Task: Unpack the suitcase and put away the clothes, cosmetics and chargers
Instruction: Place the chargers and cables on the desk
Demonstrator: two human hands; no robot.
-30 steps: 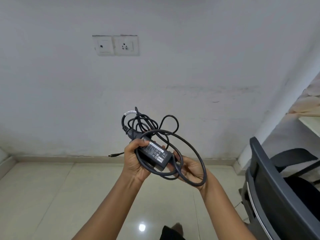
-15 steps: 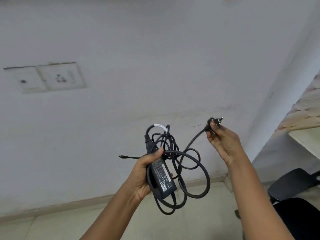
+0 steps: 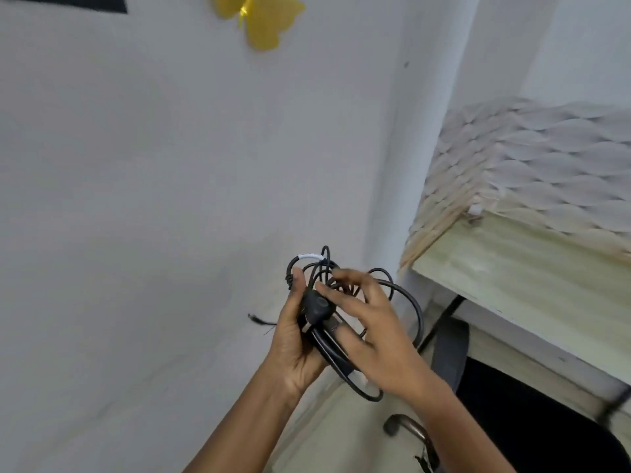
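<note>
At the lower centre of the frame the left hand (image 3: 293,339) curls its fingers and thumb round the charger (image 3: 319,310), a black bundle of thin, springy rubber cable looped about a smooth rounded plug, likely gathered this way so the loose coils do not trail. The right hand (image 3: 372,331) lies over the loops with fingers loosely spread, touching the cable and seemingly tucking it in, though a firm pinch cannot be told. To the right stands a pale wooden surface (image 3: 519,278) under a ridged woven mat (image 3: 532,165), and a glossy yellow butterfly (image 3: 263,18) decorates the matte wall at the top.
</note>
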